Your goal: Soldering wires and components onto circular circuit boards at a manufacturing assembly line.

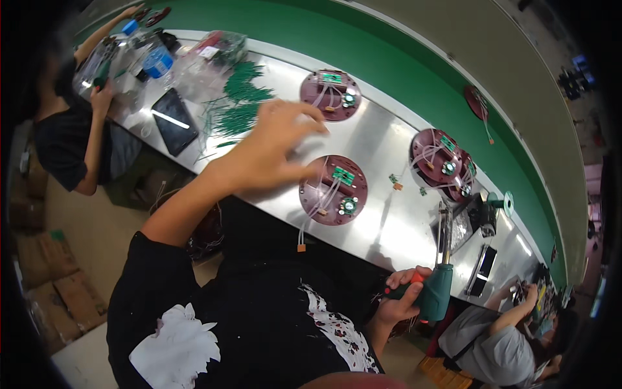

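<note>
My left hand reaches over the metal bench with fingers apart and nothing seen in them. Just below its fingers lies a dark red round housing with a small green circuit board, white wires and an orange connector hanging past the bench edge. A second such round housing lies beyond the hand. My right hand is closed round the handle of a green soldering gun, whose metal tip points up and away over the bench.
Green wire pieces lie in bundles left of my hand, near a tablet and a bottle. More round housings overlap at right, near a solder spool. Co-workers sit at left and right.
</note>
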`<state>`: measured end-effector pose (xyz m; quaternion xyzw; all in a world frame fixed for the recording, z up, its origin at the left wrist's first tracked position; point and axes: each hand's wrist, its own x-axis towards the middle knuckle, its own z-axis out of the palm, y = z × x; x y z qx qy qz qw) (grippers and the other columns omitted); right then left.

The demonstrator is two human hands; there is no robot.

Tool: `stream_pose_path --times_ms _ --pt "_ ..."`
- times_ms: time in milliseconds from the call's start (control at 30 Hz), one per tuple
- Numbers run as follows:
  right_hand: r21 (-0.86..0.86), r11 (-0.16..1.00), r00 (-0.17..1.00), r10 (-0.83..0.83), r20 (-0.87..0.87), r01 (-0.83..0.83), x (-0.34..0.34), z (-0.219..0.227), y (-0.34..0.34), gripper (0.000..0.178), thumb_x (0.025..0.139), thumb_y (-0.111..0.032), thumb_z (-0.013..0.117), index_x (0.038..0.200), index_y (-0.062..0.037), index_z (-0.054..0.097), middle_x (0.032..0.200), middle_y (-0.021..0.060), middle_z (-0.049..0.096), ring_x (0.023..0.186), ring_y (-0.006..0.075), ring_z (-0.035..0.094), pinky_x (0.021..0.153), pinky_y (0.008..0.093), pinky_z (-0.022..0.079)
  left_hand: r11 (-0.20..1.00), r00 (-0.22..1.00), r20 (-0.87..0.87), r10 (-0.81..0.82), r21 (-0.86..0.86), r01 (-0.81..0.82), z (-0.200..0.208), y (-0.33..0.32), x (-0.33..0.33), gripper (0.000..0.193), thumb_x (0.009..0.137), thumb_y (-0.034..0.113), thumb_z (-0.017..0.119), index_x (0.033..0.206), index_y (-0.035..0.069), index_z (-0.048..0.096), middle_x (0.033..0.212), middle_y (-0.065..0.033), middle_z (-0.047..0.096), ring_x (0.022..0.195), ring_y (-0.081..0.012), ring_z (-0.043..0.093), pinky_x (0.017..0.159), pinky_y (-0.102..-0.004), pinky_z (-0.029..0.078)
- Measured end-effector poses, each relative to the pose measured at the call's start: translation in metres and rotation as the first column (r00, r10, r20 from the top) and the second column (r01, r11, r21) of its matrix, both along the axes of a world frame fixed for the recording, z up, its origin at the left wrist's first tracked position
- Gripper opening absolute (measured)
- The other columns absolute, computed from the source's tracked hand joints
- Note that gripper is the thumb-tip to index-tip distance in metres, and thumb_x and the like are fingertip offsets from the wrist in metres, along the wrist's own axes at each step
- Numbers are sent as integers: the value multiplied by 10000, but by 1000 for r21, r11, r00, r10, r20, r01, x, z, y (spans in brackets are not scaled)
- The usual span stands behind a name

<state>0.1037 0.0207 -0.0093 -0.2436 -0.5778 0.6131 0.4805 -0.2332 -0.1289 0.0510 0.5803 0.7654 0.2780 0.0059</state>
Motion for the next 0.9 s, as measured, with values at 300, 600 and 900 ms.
stream_pose_path --times_ms 300,600,900 --pt "-39 998 997 59 57 -57 -10 -2 -3 344 1058 -290 606 1210 2 510 779 52 493 590 136 482 549 284 430 895 868 -215 447 117 -431 -41 -67 -42 123 904 132 702 1019 95 678 1044 -42 676 1090 -247 614 1020 -453 322" --pt "7 997 993 74 92 -75 -17 5 -5 452 1039 -383 645 1218 10 509 790 60 509 609 154 511 564 295 446 866 833 -244 497 191 -461 -41 -52 -39 20 938 68 643 953 81 640 1012 -50 653 1064 -249 623 1008 -432 327" --pt "24 989 980 145 133 -149 -22 -5 -4 725 993 -628 604 1224 56 536 854 101 596 704 178 585 657 314 493 938 970 221 101 303 -167 -8 11 23 100 944 83 681 1042 72 666 912 -41 699 919 -212 663 976 -363 346"
